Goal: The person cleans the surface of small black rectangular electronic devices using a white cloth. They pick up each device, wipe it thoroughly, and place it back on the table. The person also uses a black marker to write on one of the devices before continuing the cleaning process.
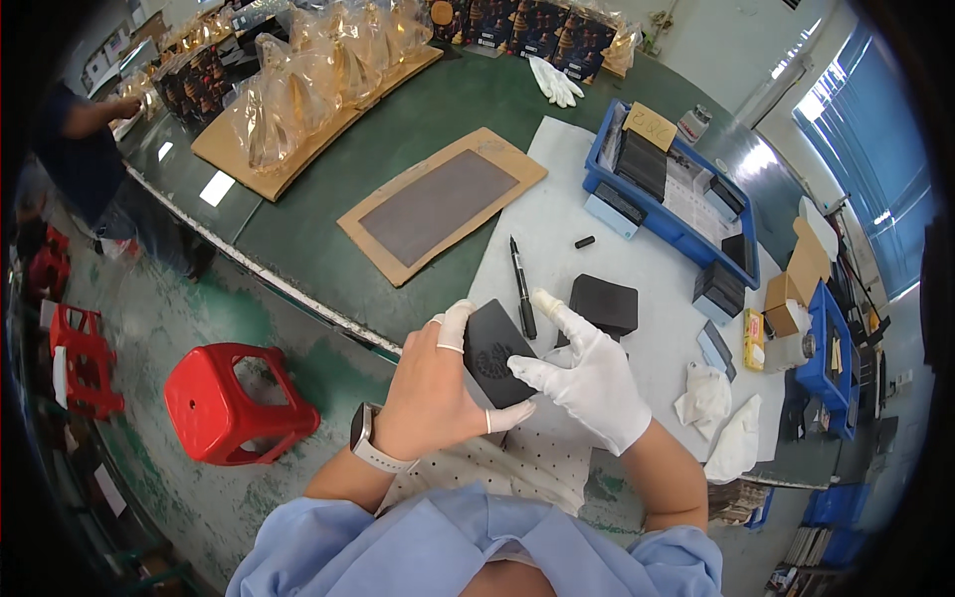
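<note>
A dark grey block (pixel 489 324) with a round dark emblem on its face is tilted between my hands above the table's near edge. My left hand (pixel 423 388), with pale finger cots on several fingers, is closed round its left side and lower end. My right hand (pixel 602 388), in a white glove, has its thumb on the block's face and its index finger raised beside the right edge; its other fingers are mostly hidden. Just beyond lie a black marker pen (pixel 521 287), its tip bare, a small black cap (pixel 585 242) and another dark block (pixel 604 303).
A blue tray (pixel 686 227) with dark blocks stands at right on a white sheet (pixel 527 199). Crumpled white gloves (pixel 734 438) lie nearer. Left of the sheet is a cardboard piece (pixel 398 269) with a grey panel. A red stool (pixel 214 398) stands on the floor; another person (pixel 90 159) stands far left.
</note>
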Motion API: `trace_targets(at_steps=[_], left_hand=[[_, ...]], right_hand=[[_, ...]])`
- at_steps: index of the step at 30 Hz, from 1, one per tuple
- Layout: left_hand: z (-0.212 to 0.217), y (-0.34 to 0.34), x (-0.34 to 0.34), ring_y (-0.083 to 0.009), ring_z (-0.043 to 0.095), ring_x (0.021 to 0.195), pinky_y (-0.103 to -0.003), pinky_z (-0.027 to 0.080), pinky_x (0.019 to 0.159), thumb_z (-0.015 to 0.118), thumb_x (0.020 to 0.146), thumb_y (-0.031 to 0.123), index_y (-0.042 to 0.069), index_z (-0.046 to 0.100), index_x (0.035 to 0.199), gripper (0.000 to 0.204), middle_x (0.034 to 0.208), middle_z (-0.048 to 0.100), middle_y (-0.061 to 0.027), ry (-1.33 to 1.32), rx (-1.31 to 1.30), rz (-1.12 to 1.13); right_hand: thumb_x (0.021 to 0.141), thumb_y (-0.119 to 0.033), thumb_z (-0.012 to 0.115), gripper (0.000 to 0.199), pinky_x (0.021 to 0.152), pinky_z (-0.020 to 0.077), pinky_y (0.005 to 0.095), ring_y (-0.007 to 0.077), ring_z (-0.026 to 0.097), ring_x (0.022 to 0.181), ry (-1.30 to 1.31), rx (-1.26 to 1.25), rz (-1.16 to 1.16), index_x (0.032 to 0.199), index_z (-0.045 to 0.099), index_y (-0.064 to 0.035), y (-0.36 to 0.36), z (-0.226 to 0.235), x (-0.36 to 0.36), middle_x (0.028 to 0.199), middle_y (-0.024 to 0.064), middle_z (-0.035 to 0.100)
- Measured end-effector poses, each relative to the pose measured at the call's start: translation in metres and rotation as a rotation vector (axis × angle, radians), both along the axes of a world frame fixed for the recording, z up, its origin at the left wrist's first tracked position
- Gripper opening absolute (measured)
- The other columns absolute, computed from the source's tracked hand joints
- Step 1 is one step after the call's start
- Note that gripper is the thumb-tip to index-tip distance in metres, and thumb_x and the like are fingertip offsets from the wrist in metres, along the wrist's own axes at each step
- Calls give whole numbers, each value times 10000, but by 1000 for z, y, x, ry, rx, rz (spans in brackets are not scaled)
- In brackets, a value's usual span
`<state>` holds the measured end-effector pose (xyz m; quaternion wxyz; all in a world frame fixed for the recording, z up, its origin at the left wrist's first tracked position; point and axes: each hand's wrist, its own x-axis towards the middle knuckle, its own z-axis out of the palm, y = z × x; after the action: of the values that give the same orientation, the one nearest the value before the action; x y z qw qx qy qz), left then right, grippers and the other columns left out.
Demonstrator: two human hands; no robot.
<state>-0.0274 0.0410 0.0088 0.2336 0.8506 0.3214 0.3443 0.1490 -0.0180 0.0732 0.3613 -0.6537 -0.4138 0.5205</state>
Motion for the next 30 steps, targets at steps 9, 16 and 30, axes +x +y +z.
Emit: trace_targets(at_steps=[9, 16, 30], left_hand=[[17, -9, -5, -343, 574, 822, -386, 414, 756, 853, 571, 483, -48, 451, 1260, 958, 901, 585, -176, 66, -155, -343], [17, -2, -15, -333, 589, 867, -387, 425, 826, 882, 520, 482, -1, 463, 1252, 971, 980, 601, -154, 89, -204, -258], [15, -7, -9, -342, 601, 840, -389, 422, 786, 865, 556, 503, -51, 472, 1219, 949, 923, 604, -180, 78, -149, -224]], right_hand=[[910, -15, 631, 483, 695, 523, 233, 100, 647, 790, 140, 362, -322, 1370, 483, 7, 40, -21, 20, 954, 57, 670], [911, -40, 657, 436, 668, 479, 194, 55, 604, 824, -46, 423, -318, 1331, 540, -25, 27, -5, 25, 1011, 40, 675], [904, -105, 664, 420, 594, 476, 230, 75, 571, 678, 148, 169, -167, 1283, 514, -3, 20, -25, 0, 825, 19, 595]])
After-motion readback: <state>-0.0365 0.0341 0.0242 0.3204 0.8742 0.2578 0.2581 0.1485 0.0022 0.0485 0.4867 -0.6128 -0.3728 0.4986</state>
